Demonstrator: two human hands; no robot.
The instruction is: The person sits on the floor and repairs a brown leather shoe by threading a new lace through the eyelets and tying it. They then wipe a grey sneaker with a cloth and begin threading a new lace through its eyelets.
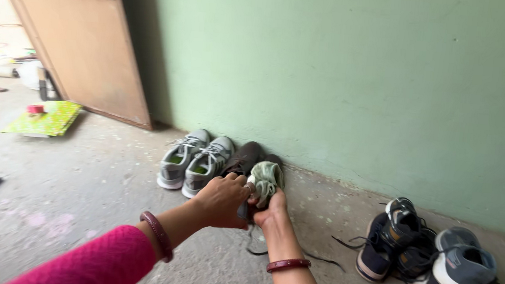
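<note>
Both hands closing together over a dark brown leather shoe [245, 158] on the concrete floor [96, 183] by the green wall: left hand [222, 201] steadying it, right hand [270, 207] gripping a crumpled pale-green cloth [265, 180], best rubbed firmly.

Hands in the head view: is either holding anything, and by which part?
Both hands grip a dark shoe at its heel end: the left hand from above, the right hand alongside, with a pale green cloth bunched at its fingers.
</note>
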